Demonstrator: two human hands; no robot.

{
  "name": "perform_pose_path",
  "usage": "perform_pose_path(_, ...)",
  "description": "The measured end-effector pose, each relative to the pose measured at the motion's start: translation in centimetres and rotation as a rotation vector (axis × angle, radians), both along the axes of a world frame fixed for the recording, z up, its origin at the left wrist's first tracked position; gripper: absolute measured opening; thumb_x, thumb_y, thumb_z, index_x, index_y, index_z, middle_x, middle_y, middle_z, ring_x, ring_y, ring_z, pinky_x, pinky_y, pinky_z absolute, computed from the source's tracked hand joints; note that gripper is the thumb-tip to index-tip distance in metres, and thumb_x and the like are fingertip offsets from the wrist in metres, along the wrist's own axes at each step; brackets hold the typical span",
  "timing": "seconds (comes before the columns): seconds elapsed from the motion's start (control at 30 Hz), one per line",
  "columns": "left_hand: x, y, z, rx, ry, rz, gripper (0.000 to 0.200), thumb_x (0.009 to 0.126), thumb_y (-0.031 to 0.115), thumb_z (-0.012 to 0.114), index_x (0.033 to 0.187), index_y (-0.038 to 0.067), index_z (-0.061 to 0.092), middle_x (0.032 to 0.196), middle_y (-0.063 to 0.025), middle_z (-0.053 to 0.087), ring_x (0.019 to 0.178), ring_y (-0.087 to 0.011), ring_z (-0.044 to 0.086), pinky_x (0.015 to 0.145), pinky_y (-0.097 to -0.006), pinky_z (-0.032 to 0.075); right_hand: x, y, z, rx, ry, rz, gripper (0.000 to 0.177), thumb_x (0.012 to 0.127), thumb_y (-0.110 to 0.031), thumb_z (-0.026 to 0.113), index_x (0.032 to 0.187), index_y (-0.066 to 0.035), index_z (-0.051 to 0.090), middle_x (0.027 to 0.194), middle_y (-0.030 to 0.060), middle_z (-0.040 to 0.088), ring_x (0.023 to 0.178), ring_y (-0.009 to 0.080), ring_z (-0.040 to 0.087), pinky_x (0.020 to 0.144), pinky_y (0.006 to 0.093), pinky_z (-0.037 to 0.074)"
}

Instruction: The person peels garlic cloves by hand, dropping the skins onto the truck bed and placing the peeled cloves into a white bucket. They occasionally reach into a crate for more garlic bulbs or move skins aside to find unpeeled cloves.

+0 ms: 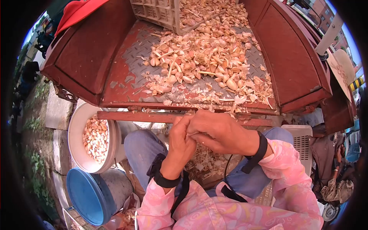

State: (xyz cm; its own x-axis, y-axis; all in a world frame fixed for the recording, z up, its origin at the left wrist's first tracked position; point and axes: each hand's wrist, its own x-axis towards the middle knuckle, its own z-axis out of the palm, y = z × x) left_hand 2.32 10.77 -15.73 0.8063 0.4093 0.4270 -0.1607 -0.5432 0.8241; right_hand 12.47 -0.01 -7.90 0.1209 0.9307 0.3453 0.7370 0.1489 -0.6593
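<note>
My left hand (179,143) and my right hand (220,130) meet in front of the cart's edge, above my knees. Both are closed, with thumbs and fingertips pinched together. Whatever lies between the fingers is too small and hidden to make out. Just beyond my hands, a heap of unpeeled garlic cloves (214,57) is spread over the red cart bed (124,78), mixed with dry skins and stalks. To the left, a white bucket (74,142) holds peeled garlic cloves (96,138).
A blue-mouthed bucket (86,197) lies tilted below the white one. At the back of the bed stands a plastic crate (157,13). Garlic skins (205,163) litter the ground between my knees. A pale slotted basket (301,143) is at the right.
</note>
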Motion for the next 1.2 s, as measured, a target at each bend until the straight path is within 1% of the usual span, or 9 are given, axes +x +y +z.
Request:
perform_pose_path(0.03, -0.3, -0.3, 0.1, -0.007, -0.008, -0.001, 0.023, 0.085, 0.004, 0.042, 0.102, 0.0, 0.056, 0.082, -0.0036, 0.056, 0.066, -0.0115, 0.051, 0.058, -0.0206, 0.04, 0.2, 0.2, -0.2, -0.007, -0.008, -0.001, 0.02, 0.07, -0.001, 0.059, 0.089, -0.005, 0.054, 0.081, 0.0123, 0.054, 0.076, 0.0314, 0.056, 0.062, 0.0377, 0.045)
perform_pose_path(0.1, -1.0, -0.7, 0.6, -1.531, 0.085, -0.324, 0.027, 0.087, 0.006, 0.036, 0.107, 0.001, 0.052, 0.085, -0.0048, 0.056, 0.07, -0.0136, 0.052, 0.057, -0.0218, 0.042, 0.7, 0.7, -0.3, 0.067, 0.038, -0.001, 0.015, 0.072, 0.0, 0.06, 0.086, -0.003, 0.058, 0.081, 0.0113, 0.056, 0.074, 0.0287, 0.056, 0.063, 0.0339, 0.045)
perform_pose_path(0.13, -0.9, -0.8, 0.0, -1.746, -0.022, -0.344, 0.028, 0.092, 0.014, 0.035, 0.112, 0.0, 0.047, 0.089, -0.0064, 0.057, 0.072, -0.0153, 0.053, 0.059, -0.0233, 0.046, 0.7, 0.8, -0.6, 0.061, 0.034, 0.0, 0.015, 0.072, 0.0, 0.06, 0.086, -0.003, 0.058, 0.081, 0.0113, 0.056, 0.074, 0.0287, 0.056, 0.063, 0.0339, 0.045)
perform_pose_path(0.27, -0.8, -0.4, 1.5, -1.942, -0.032, -0.182, 0.031, 0.094, 0.022, 0.037, 0.111, -0.002, 0.047, 0.091, -0.0101, 0.058, 0.071, -0.0159, 0.055, 0.061, -0.0238, 0.049, 0.6, 2.3, -1.0, -0.027, -0.036, 0.099, 0.01, 0.076, -0.007, 0.057, 0.086, -0.003, 0.058, 0.079, 0.0109, 0.056, 0.076, 0.0286, 0.056, 0.065, 0.0357, 0.045)
perform_pose_path(0.33, -1.7, 1.2, -0.5, -2.079, -0.242, -0.487, 0.037, 0.095, 0.028, 0.038, 0.112, -0.003, 0.046, 0.093, -0.0132, 0.058, 0.076, -0.0189, 0.058, 0.066, -0.0262, 0.052, 1.8, 3.5, -0.7, -0.034, 0.037, -0.015, 0.012, 0.079, -0.012, 0.055, 0.087, -0.004, 0.059, 0.078, 0.0124, 0.056, 0.079, 0.0302, 0.056, 0.067, 0.0377, 0.045)
perform_pose_path(0.63, -4.3, 2.8, 2.7, -1.753, -0.191, -0.28, 0.031, 0.092, 0.015, 0.042, 0.117, -0.005, 0.042, 0.1, -0.0174, 0.058, 0.077, -0.018, 0.06, 0.064, -0.0232, 0.052, 7.9, 8.5, -3.4, -0.293, -0.658, -0.263, 0.015, 0.08, -0.013, 0.054, 0.091, -0.004, 0.056, 0.09, 0.0134, 0.055, 0.079, 0.0337, 0.057, 0.066, 0.0433, 0.045)
perform_pose_path(0.77, -4.3, 2.1, 2.6, -1.362, -0.161, -0.137, 0.029, 0.089, 0.009, 0.05, 0.114, -0.004, 0.046, 0.09, -0.0122, 0.062, 0.071, -0.0104, 0.057, 0.059, -0.019, 0.047, 7.8, 7.4, -3.5, -0.282, -0.659, -0.235, 0.011, 0.076, -0.007, 0.053, 0.085, -0.003, 0.052, 0.087, 0.0162, 0.052, 0.079, 0.035, 0.054, 0.067, 0.0431, 0.044)
perform_pose_path(0.83, -4.3, 1.2, 3.5, -0.856, -0.03, 0.138, 0.022, 0.085, 0.009, 0.056, 0.105, -0.001, 0.054, 0.076, -0.0048, 0.062, 0.062, -0.0043, 0.051, 0.053, -0.0164, 0.04, 7.5, 6.1, -3.2, -0.255, -0.581, -0.26, 0.012, 0.074, -0.005, 0.053, 0.086, -0.002, 0.052, 0.086, 0.0164, 0.051, 0.08, 0.0354, 0.053, 0.067, 0.0424, 0.044)
perform_pose_path(1.2, -7.4, 6.1, 5.1, -0.359, -0.043, 0.57, 0.013, 0.084, 0.009, 0.058, 0.091, -0.002, 0.059, 0.07, 0.0032, 0.052, 0.059, -0.0022, 0.041, 0.05, -0.0158, 0.032, 8.0, 2.9, -4.0, -0.091, -0.302, -0.243, 0.02, 0.074, -0.005, 0.056, 0.093, -0.002, 0.052, 0.082, 0.0162, 0.05, 0.082, 0.0338, 0.051, 0.071, 0.0397, 0.042)
